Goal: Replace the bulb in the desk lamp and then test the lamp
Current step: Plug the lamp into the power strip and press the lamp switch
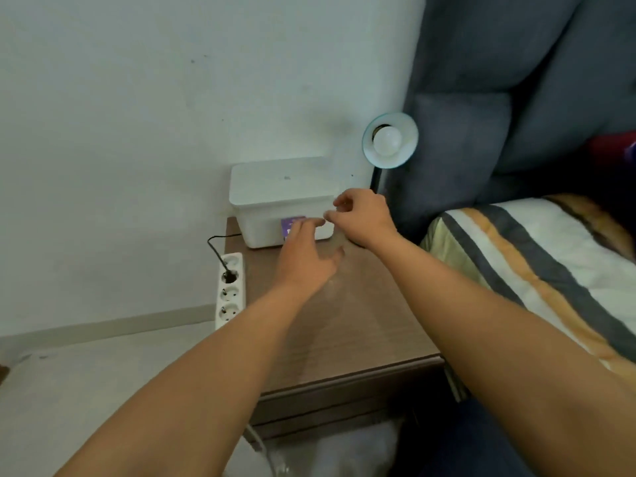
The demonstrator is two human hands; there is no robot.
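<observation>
Head view: bulb sits in lamp, well above both hands; left fingers spread, empty; right fingers curled, hold unclear.

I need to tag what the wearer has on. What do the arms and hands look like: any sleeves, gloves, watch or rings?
Both forearms are bare to the frame's edge: no sleeves visible. The left hand and right hand are gloveless, with no watch, bracelet or ring visible.

Brown nightstand — white lidded box, power strip at its left edge
</observation>
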